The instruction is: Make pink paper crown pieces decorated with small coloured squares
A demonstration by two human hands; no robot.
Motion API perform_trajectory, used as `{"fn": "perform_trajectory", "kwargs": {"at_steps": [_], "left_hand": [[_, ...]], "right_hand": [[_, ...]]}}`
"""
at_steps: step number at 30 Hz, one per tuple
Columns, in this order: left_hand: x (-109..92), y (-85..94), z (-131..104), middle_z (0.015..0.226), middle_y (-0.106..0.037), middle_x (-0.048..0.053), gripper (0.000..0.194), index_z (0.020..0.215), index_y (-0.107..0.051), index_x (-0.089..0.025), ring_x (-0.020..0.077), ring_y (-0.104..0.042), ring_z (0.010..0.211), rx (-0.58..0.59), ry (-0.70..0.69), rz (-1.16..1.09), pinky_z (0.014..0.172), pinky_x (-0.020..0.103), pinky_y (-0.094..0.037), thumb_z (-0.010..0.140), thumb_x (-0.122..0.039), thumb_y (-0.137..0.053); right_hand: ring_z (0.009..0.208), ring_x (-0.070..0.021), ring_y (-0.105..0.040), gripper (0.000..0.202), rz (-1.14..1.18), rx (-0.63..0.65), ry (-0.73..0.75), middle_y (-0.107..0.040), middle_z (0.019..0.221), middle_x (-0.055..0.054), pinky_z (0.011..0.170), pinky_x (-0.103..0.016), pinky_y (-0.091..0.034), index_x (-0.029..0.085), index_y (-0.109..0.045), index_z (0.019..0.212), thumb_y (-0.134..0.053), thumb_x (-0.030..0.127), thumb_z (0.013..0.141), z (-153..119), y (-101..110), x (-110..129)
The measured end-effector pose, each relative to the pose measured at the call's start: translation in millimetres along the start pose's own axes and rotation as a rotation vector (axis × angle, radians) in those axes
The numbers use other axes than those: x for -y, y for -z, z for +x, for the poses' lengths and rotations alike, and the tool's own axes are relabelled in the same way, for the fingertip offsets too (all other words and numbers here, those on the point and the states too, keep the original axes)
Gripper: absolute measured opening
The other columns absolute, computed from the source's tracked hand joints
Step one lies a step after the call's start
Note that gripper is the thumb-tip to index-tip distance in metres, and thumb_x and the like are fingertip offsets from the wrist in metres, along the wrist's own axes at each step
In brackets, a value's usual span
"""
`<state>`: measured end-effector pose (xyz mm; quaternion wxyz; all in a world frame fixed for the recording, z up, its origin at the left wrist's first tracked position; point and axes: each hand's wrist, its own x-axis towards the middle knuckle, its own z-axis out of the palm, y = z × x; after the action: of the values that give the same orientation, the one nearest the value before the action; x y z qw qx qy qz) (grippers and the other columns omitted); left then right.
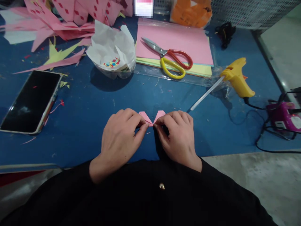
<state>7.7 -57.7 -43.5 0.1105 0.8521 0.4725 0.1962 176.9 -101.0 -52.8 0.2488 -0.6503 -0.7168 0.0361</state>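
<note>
A small folded piece of pink paper (160, 115) shows between my hands, with two flaps slanting up and apart in a V. My left hand (123, 135) pinches its left side between thumb and fingers. On the right side, my right hand (176, 135) grips it the same way, the two sets of fingertips nearly meeting at the low point of the V. Both hands rest low over the blue table (145, 94), close to its front edge. My fingers hide the outer parts of the paper.
Scissors (168, 56) with red and yellow handles lie on a stack of coloured paper (150, 29). A yellow glue gun (237, 77) and its cord lie right. A paper-lined plastic bowl (113, 67), a phone (31, 100) and pink paper cutouts (54, 23) occupy the left.
</note>
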Motion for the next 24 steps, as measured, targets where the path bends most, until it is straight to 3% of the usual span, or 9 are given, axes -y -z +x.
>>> {"fn": "perform_trajectory", "kwargs": {"at_steps": [24], "left_hand": [[0.7,-0.5,0.0,0.084,-0.07,0.005,0.016,0.086,-0.066,-0.022,0.0248,-0.063,0.079,-0.021,-0.013,0.079,0.066,0.04,-0.042,0.097,-0.031,-0.059]], "right_hand": [[0.089,-0.023,-0.057,0.01,-0.001,0.001,-0.019,-0.069,0.089,-0.004,0.089,-0.041,-0.038,0.023,-0.064,0.086,-0.059,0.023,0.095,-1.0,0.4,-1.5]]}}
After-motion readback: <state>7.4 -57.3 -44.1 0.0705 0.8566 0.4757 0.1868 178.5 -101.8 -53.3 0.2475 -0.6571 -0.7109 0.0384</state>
